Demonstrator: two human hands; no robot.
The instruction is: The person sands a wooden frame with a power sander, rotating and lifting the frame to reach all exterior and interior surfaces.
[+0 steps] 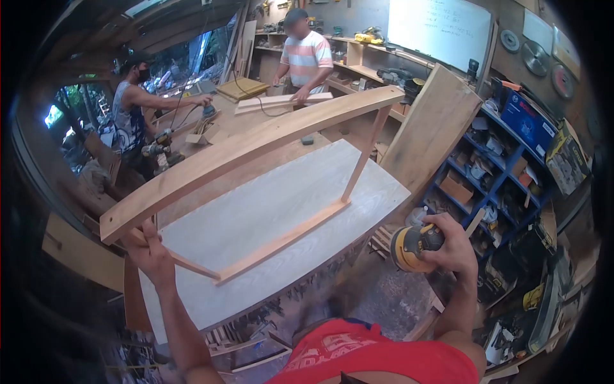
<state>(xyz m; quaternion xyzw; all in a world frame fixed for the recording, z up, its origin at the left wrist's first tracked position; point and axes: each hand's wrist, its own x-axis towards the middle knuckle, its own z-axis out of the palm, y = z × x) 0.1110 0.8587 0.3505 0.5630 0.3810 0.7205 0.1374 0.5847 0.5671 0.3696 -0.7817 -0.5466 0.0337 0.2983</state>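
Head view: left hand (151, 253) is closed around the near-left leg of the wooden frame (256, 141), close to the surface's near-left corner. The frame stands on the pale surface (281, 198). Its curved top rail runs diagonally from near-left to far-right, and its lower rail lies on the surface along the near edge. Right hand (455, 246) is clamped on a yellow sander (408, 248), held in the air off the surface's right edge, clear of the frame.

Beyond the far-right corner a wide board (432, 131) leans on blue shelving (511, 153). Two co-workers stand at the far bench: one in a tank top (130, 118) with a power tool, one in a striped shirt (307, 57) with hands on planks (281, 102). A whiteboard (438, 29) hangs on the back wall.
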